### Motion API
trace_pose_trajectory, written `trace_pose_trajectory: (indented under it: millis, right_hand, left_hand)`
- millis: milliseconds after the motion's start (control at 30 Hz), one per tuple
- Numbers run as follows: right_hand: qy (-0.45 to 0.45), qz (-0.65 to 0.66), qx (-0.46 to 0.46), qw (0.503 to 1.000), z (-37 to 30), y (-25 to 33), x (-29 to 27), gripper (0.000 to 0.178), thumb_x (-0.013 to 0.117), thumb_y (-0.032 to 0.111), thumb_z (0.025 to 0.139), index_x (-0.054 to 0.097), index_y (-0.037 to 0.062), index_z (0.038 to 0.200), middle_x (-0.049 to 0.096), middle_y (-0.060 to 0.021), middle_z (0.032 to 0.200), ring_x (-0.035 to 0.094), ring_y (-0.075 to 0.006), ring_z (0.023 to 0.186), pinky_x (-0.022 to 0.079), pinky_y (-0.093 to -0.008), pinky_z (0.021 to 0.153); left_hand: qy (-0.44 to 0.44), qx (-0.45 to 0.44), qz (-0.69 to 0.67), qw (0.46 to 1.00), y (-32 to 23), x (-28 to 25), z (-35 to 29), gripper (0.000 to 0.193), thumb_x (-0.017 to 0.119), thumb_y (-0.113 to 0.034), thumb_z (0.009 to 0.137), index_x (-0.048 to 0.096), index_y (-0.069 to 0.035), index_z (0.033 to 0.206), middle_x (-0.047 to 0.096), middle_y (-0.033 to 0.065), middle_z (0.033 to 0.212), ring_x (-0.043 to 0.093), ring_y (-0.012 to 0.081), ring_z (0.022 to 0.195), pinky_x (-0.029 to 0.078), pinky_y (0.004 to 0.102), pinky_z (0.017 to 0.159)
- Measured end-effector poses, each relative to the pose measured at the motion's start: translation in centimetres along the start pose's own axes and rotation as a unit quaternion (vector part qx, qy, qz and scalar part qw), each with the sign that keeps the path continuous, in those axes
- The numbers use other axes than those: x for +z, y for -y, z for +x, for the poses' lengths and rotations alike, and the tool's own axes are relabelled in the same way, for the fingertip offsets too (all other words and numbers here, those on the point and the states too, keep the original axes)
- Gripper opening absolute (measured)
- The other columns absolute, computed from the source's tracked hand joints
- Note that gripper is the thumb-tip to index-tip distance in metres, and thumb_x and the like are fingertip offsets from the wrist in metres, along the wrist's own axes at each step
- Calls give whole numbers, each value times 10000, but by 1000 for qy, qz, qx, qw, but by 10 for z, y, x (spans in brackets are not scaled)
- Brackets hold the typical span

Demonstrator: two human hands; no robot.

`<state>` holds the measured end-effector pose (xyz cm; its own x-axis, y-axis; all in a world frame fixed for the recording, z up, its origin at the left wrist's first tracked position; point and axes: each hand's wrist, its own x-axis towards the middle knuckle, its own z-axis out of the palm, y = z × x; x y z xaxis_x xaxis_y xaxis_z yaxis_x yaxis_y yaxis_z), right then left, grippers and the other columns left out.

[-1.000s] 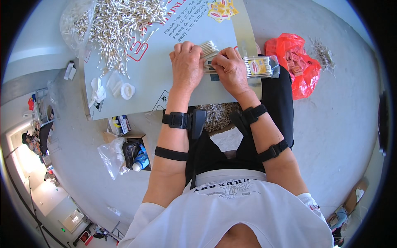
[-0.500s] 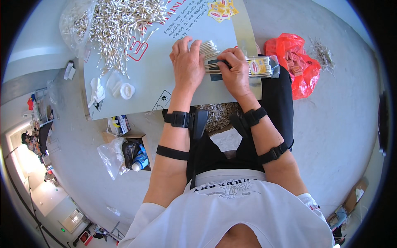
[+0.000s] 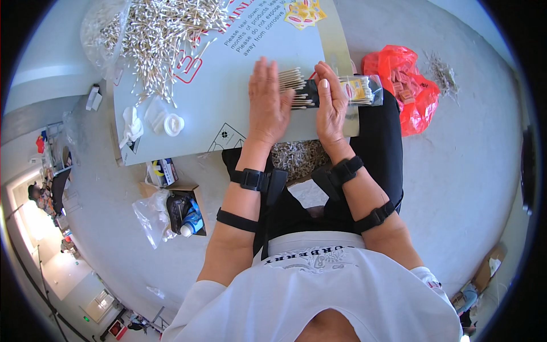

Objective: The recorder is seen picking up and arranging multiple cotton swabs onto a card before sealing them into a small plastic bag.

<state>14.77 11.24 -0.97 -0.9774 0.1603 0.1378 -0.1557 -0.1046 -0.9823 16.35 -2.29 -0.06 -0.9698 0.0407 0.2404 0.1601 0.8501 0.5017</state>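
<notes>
On the metal-topped table, my left hand [image 3: 266, 105] stands with its fingers stretched out, slightly blurred, against the left ends of a bundle of cotton swabs [image 3: 292, 80]. More swabs lie just below this bundle, over a flat black piece [image 3: 311, 91]. My right hand [image 3: 331, 108] is upright on its edge with straight fingers, to the right of the black piece. Close by its right side lies a clear plastic bag [image 3: 376, 90] filled with cotton swabs, with a yellow label [image 3: 354, 89] showing through. Neither hand grips anything.
A large heap of loose cotton swabs [image 3: 165, 34] covers the table's far left, beside a plastic bag. Yellow labels [image 3: 305, 12] lie at the far right. A white round lid [image 3: 174, 124] sits near the left edge. A red bag [image 3: 416, 108] stands on the floor at right.
My right hand has let go of the swabs and black piece, its fingers straightening. My left hand has moved slightly right and down, its fingers now stretched beside the swab ends.
</notes>
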Motion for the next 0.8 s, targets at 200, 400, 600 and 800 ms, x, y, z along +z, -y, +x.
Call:
trace_pose_trajectory:
  millis: [200, 400, 600, 800]
  right_hand:
    - [-5, 6, -2, 1000, 16, -11, 13, 384, 455, 243, 1028, 545, -30, 1282, 535, -157, 1350, 486, -237, 1268, 367, -333, 1060]
    - [28, 51, 43, 997, 20, -12, 18, 442, 445, 265, 1038, 485, -52, 1344, 529, -161, 1336, 493, -205, 1255, 384, -332, 1092]
    - [60, 36, 43, 997, 41, -12, 9, 454, 447, 272, 1039, 476, -62, 1345, 532, -163, 1329, 510, -214, 1243, 393, -319, 1084]
    - [93, 23, 47, 994, 25, -10, 11, 449, 444, 272, 1040, 485, -68, 1331, 549, -151, 1301, 522, -204, 1228, 411, -308, 1066]
  left_hand:
    - [-195, -138, -366, 899, -8, 13, 8, 656, 362, -415, 1036, 244, 67, 1465, 243, 250, 1531, 236, 329, 1432, 211, 413, 1159]
    - [-203, -107, -444, 866, -9, 26, 12, 650, 378, -415, 1034, 262, 60, 1462, 317, 240, 1493, 298, 313, 1405, 229, 406, 1154]
    - [-225, -146, -517, 813, -6, 19, 22, 682, 413, -450, 1016, 296, 69, 1442, 324, 242, 1482, 307, 320, 1401, 214, 425, 1167]
    - [-213, -136, -549, 797, -4, 19, 23, 641, 418, -411, 1021, 304, 61, 1440, 342, 218, 1478, 325, 310, 1390, 237, 421, 1157]
